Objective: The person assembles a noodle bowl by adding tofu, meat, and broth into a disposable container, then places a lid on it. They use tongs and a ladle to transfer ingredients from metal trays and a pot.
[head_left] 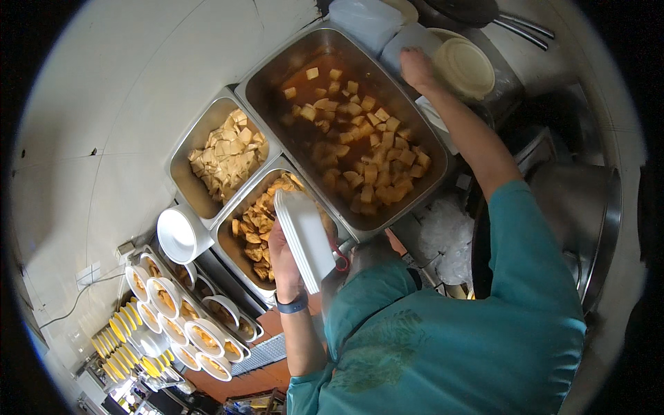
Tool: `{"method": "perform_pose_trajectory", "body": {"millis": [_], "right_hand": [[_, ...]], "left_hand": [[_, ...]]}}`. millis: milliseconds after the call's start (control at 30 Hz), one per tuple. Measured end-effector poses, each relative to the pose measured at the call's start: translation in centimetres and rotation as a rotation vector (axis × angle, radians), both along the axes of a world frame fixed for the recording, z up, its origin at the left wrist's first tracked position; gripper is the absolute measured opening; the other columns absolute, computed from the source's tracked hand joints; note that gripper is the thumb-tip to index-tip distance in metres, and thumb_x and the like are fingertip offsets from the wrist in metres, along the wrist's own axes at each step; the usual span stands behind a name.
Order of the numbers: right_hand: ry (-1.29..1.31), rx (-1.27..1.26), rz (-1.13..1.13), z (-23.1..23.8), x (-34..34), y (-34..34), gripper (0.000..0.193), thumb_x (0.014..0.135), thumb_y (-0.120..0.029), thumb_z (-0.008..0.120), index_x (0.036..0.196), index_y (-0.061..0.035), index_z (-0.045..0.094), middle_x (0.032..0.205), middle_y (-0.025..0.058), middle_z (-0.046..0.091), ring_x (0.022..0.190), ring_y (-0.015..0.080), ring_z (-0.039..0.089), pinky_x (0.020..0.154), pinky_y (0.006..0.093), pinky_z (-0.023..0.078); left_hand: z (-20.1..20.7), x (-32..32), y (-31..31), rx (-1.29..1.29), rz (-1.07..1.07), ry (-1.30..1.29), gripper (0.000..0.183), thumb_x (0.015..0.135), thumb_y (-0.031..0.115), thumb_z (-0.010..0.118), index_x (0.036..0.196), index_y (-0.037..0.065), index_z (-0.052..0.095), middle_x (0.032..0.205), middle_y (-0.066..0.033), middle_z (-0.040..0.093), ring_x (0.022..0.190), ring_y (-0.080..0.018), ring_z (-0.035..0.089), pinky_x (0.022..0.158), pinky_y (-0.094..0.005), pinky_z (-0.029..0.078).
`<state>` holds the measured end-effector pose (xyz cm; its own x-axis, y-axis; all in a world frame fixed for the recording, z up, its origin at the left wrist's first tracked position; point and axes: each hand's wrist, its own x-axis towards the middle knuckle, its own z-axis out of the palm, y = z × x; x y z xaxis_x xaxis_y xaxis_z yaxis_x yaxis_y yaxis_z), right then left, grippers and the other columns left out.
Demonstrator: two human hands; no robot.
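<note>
My left hand (282, 250), with a dark watch at its wrist, grips a stack of white rectangular foam trays (304, 238) tilted up above a metal pan of browned fried pieces (259, 221). Stretched out to the far right, my right hand (416, 70) has its fingers curled at a pale translucent container or bag (409, 47); what they hold, if anything, is hidden. Beside that hand is a round cream-coloured lid or plate (465, 68). The large metal pan (443, 162) between my arms holds cubed pieces in reddish-brown broth.
A smaller pan holds pale sliced pieces (228, 155). White round bowls (181, 235) are stacked at its near corner. Several filled white cups (166, 297) stand on the left, with yellow-edged dishes (124, 325) beyond. Clear plastic bags (446, 238) and a large metal pot (574, 214) are at right.
</note>
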<state>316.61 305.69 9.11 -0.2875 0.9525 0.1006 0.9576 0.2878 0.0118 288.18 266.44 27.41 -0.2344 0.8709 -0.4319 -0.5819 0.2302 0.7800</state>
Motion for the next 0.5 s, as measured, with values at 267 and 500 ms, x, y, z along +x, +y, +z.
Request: {"method": "perform_pose_trajectory", "body": {"millis": [267,500], "right_hand": [[0.007,-0.156,0.015,0.3,0.8,2.3,0.022,0.077,-0.012,0.073,0.094,0.0001,0.068,0.095,0.0221,0.068,0.091,0.0389,0.066,0.081,0.0478,0.055],[0.197,-0.118,0.079,2.1,3.5,4.0,0.023,0.073,-0.020,0.071,0.086,-0.0036,0.062,0.086,0.0200,0.067,0.084,0.0389,0.065,0.072,0.0476,0.051]], "left_hand": [[-0.5,0.6,-0.4,-0.071,0.081,0.039,0.026,0.095,0.002,0.053,0.121,0.000,0.055,0.096,-0.0062,0.068,0.075,-0.0098,0.065,0.066,-0.0226,0.054],[-0.4,0.5,-0.5,-0.025,0.057,0.042,0.024,0.095,0.003,0.052,0.119,0.000,0.056,0.094,-0.0051,0.068,0.073,-0.0090,0.064,0.064,-0.0220,0.053]]}}
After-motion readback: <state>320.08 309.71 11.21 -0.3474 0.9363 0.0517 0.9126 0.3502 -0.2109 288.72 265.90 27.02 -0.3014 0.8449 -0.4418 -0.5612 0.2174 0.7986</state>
